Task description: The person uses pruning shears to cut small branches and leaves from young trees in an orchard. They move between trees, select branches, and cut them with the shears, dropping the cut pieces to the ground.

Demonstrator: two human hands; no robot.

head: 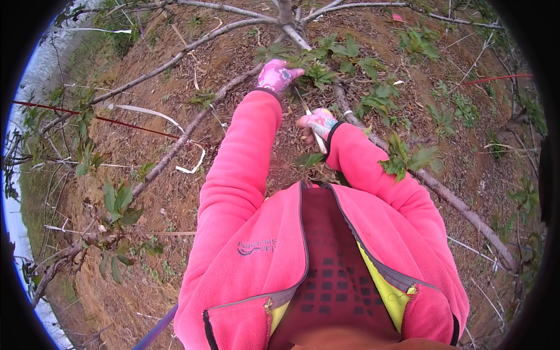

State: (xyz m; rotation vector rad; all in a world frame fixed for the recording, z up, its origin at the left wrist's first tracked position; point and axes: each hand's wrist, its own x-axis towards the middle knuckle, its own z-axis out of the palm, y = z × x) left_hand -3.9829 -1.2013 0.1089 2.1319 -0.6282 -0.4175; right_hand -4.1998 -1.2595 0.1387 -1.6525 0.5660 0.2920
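Observation:
My left hand (279,77), in a pink flowered glove, is up against the leafy shoots (321,72) of a tree. Its fingertips are partly hidden among the leaves, so its grip is unclear. Below and to the right, my right hand (318,124), in a similar glove, is closed around a hand tool (321,143) with a pale handle. A narrow metal shaft or blade extends from it up towards the left hand, its tip near the shoots. Just right of the tool runs a bare grey-brown branch (342,98) with a white band around it.
Several branches spread from the trunk (285,12) at the top. A long branch (168,155) slants down the left, with a loose white strip (151,111) near it. A red cord (131,127) crosses there. Another branch (463,212) passes beside my right arm. Dry leaves cover the sloping soil.

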